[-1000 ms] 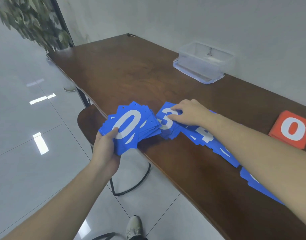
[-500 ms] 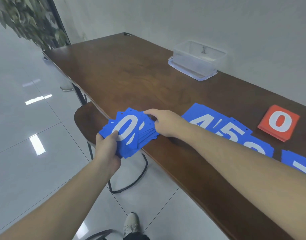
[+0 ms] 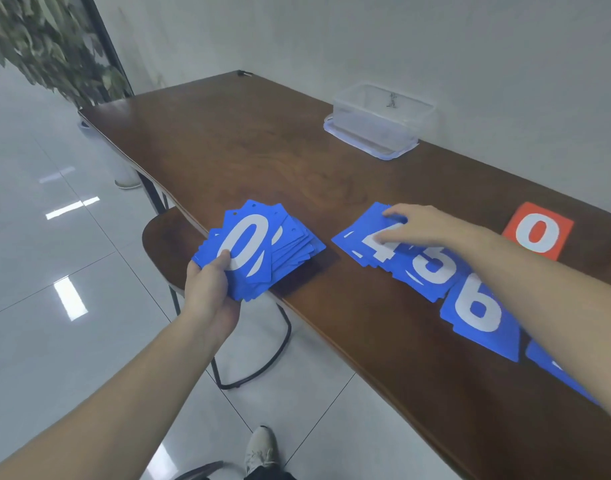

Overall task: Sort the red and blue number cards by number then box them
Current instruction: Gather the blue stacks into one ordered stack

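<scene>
The right hand (image 3: 432, 226) has left the blue stack (image 3: 259, 251) gripped by the left hand (image 3: 210, 289) at lower centre, and now lies flat-fingered on the 4 pile (image 3: 373, 244) on the bench (image 3: 262, 150); gathering likely continues. The box (image 3: 380, 119) waits upper right.
</scene>
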